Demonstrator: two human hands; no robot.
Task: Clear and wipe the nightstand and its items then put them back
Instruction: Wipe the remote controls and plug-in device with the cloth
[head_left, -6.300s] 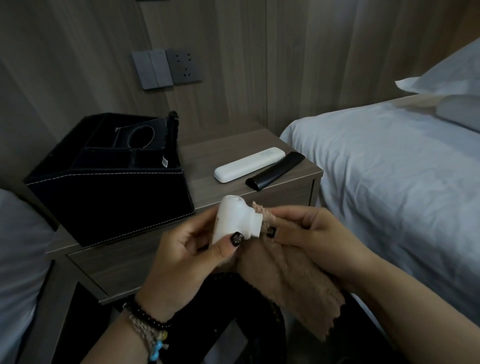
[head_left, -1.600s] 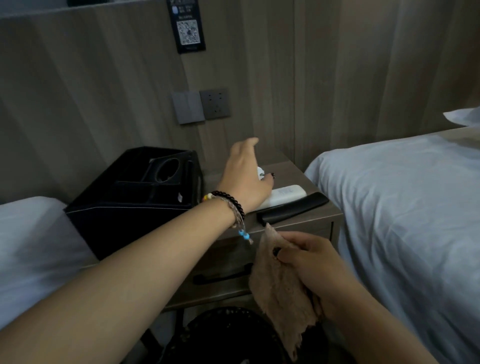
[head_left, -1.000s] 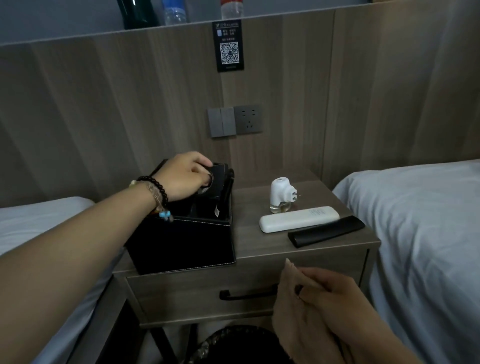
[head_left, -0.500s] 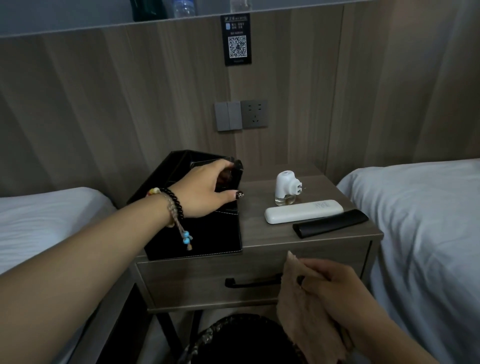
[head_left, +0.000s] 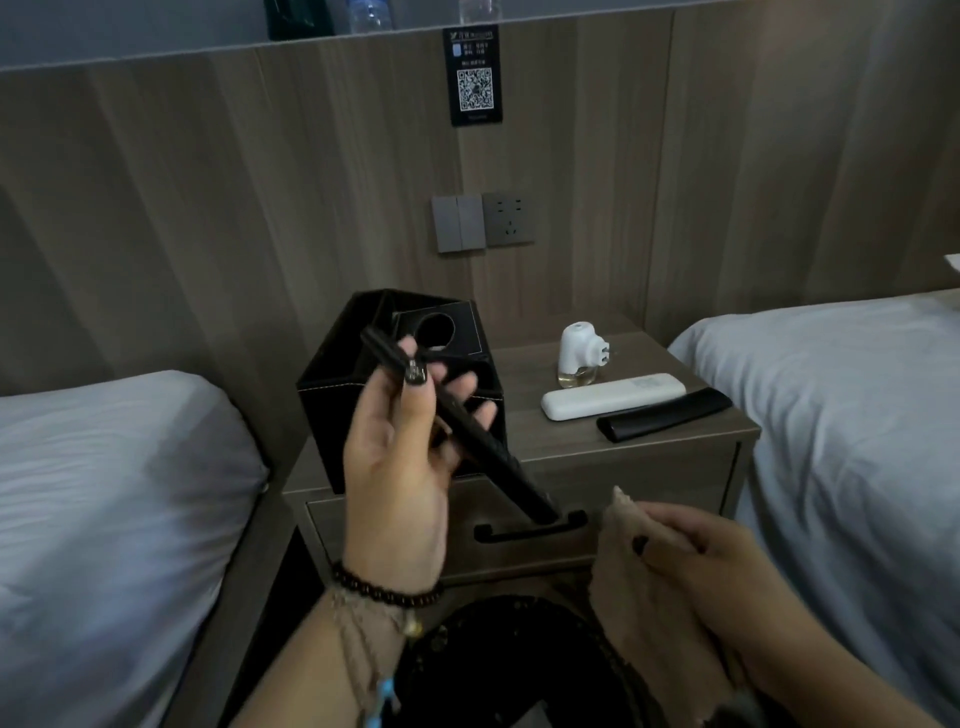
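— While your left hand (head_left: 400, 467) pinches that black comb (head_left: 462, 431) between thumb and fingers, where does it sit?

— Centre of the frame, slanting from upper left down to lower right, lifted clear in front of the black box (head_left: 353, 395). Your thumb lies over its upper part and your fingers curl behind it, so most of its length juts free below your hand, probably so the cloth can run along it.

— And your right hand?

— Lower right, closed on the tan cloth (head_left: 623, 582), just beside the comb's lower tip but apart from it.

— What else is out?

— On the nightstand (head_left: 530, 447), right of the box: a white plug-in (head_left: 579, 353) standing upright, then a white remote (head_left: 613, 396) and a black remote (head_left: 665, 414) lying side by side, seemingly already wiped and put back.
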